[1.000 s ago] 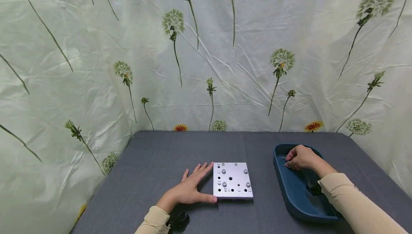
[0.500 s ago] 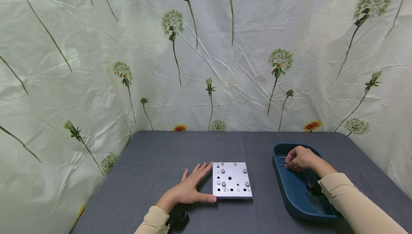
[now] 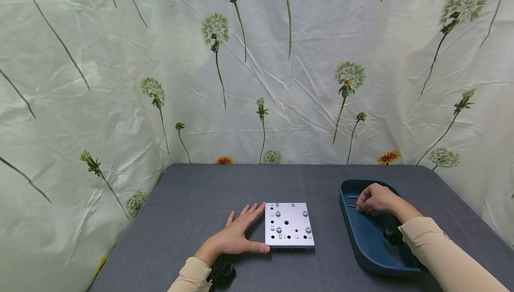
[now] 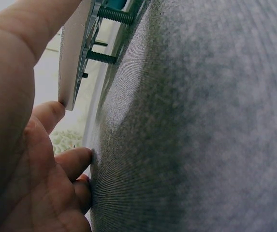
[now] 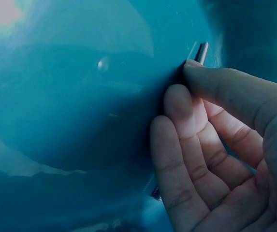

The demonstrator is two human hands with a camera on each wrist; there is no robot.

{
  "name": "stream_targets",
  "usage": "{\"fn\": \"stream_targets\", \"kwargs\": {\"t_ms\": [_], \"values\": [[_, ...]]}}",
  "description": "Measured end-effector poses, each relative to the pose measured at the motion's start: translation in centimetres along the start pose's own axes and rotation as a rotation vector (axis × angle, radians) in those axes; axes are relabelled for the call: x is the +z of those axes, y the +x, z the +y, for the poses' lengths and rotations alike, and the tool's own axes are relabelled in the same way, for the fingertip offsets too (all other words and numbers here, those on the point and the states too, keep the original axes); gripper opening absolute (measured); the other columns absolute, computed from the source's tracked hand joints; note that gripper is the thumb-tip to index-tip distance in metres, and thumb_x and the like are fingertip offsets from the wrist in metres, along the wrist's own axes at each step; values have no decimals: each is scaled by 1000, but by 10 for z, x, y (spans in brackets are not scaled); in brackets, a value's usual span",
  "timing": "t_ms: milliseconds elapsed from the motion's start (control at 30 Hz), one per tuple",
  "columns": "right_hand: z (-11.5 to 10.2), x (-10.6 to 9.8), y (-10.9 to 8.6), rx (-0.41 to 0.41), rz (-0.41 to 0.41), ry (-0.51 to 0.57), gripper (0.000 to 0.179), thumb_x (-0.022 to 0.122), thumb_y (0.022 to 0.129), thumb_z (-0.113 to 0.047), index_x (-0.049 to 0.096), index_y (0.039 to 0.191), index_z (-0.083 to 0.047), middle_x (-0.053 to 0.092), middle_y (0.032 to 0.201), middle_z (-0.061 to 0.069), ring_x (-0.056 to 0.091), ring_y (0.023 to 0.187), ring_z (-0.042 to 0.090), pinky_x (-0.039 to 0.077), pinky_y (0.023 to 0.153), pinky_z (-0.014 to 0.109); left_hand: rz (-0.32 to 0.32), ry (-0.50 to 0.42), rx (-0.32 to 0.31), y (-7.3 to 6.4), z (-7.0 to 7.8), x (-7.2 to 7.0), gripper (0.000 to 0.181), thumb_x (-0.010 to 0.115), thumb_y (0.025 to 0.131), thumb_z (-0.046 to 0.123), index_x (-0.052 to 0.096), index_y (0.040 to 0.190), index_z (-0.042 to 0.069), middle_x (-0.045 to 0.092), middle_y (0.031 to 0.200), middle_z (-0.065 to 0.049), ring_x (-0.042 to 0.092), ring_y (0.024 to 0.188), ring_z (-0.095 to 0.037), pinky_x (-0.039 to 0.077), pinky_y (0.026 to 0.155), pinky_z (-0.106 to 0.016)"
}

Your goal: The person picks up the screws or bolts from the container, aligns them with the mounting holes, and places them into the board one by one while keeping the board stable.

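Slim metal pin [image 5: 203,52] pinched between thumb and forefinger of the right hand [image 3: 377,199], its bare end projecting past the thumb tip; the remaining fingers bend loosely toward the palm. Metal plate [image 3: 291,217], roughly square, on the bench [image 3: 221,185] between the hands: just right of the left hand [image 3: 237,237], well apart from the right. The left hand is spread, fingers extended and grasping nothing; its thumb touches the plate's near left corner, its forefinger the far left corner.

Orientation: in the head view the pin's long axis runs left–right, free end to the left. A second pin [image 3: 354,197] lies parallel on its far side; whether it is also held cannot be told. The plate lies flat, edges running left–right and near–far, with socket-head screws [image 3: 308,229] and dark holes on its upper face; threaded shanks [image 4: 102,57] project from its underside toward the bench.

Container: blue tray [image 3: 367,238], right of the plate, long axis near–far, its near end set farther right. The right hand and both pins are within its far part. A small dark ridged item [image 5: 156,194] is mostly hidden behind the fingers.

Background: pale flower-printed cloth [image 3: 313,104] beyond the bench.
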State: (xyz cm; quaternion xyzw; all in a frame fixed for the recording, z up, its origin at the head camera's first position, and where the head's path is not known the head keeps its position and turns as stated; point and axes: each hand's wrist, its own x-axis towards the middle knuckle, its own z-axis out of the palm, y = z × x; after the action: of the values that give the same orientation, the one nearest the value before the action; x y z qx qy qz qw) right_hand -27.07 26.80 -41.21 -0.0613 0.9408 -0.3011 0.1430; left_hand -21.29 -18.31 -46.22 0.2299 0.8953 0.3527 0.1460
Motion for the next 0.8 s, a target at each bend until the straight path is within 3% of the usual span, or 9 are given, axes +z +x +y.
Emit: {"fn": "stream_targets", "kwargs": {"t_ms": [333,600,800], "values": [[2,0,-1,-4,-12,-37,14,70,99,-3,75,86,-2,74,81,4,65,72,14,61,69,34,-9,-16,16,-1,-2,0,116,86,84,63,22,174,27,21,179,-18,8,168,-46,-5,124,-81],[2,-1,-6,6,28,-61,9,81,91,-5,75,84,-3,72,76,3,67,68,13,62,67,34,-12,-13,6,0,-1,1,114,87,86,57,20,174,28,20,180,-15,7,169,-43,-6,125,-79],[0,-2,-8,-29,8,-75,12,77,93,-3,75,82,-3,75,76,1,67,70,12,62,67,33,-12,-12,11,-2,0,0,115,87,86,58,20,174,28,20,180,-16,7,168,-44,-6,124,-80]]}}
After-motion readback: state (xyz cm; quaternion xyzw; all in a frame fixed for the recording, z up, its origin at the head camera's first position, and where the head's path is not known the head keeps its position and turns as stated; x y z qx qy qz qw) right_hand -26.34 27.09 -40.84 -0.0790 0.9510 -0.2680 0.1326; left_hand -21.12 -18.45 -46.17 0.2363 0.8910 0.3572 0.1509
